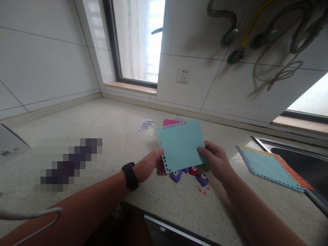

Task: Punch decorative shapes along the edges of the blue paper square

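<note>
Between my two hands is a light blue sheet of paper (183, 147), raised and tilted over the counter. Small punched shapes run along its top and left edges. My left hand (152, 164) pinches the left edge, and a dark watch sits on that wrist. At the right edge my right hand (215, 157) grips with the thumb on top. Below the sheet lie several craft punches, among them a purple punch (203, 180) and a red punch (194, 170); the sheet partly hides them. Behind it a pink sheet (171, 122) shows.
Purple paper bits (147, 125) lie in a pile, and orange cutouts (204, 193) are scattered nearer me. To the right, a stack of punched sheets (271, 167) overlaps the edge of a sink (302, 160). A white box (11, 145) stands far left, near a blurred-out patch.
</note>
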Tool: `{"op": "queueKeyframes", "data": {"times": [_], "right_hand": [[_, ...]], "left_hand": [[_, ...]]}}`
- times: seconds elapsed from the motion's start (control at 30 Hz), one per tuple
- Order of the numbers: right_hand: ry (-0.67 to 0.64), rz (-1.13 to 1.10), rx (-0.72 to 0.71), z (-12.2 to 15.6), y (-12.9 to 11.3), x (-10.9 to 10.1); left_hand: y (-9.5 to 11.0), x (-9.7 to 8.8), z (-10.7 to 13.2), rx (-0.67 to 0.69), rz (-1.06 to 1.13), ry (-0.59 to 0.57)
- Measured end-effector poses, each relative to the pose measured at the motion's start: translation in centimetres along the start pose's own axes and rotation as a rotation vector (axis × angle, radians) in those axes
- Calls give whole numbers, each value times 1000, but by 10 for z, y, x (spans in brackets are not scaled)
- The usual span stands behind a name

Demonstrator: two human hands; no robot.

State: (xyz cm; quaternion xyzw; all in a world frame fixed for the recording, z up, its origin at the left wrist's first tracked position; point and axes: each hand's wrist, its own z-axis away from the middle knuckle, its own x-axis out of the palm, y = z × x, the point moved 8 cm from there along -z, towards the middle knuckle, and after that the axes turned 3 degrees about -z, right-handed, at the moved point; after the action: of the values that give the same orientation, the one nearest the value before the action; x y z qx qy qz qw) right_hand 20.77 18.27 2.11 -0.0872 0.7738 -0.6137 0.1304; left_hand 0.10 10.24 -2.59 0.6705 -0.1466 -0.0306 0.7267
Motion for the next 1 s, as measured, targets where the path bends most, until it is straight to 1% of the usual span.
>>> {"op": "queueKeyframes", "data": {"times": [0.17,0.4,0.67,0.77,0.87,0.93,1.0], "right_hand": [[-20,-40,5,1,2,0],[-11,-85,18,1,0,2],[-28,-96,17,2,0,2],[-50,-74,15,3,-1,5],[-75,-8,12,3,-7,9],[-70,86,-24,1,-15,8],[-37,208,-85,-1,-25,2]], "left_hand": [[2,1,1,10,8,5],[2,1,0,2,-15,4],[6,-1,2,43,-132,6],[6,1,3,40,-168,-6],[4,1,2,20,-190,-4],[2,1,1,3,-203,5],[1,0,1,-10,-206,23]]}}
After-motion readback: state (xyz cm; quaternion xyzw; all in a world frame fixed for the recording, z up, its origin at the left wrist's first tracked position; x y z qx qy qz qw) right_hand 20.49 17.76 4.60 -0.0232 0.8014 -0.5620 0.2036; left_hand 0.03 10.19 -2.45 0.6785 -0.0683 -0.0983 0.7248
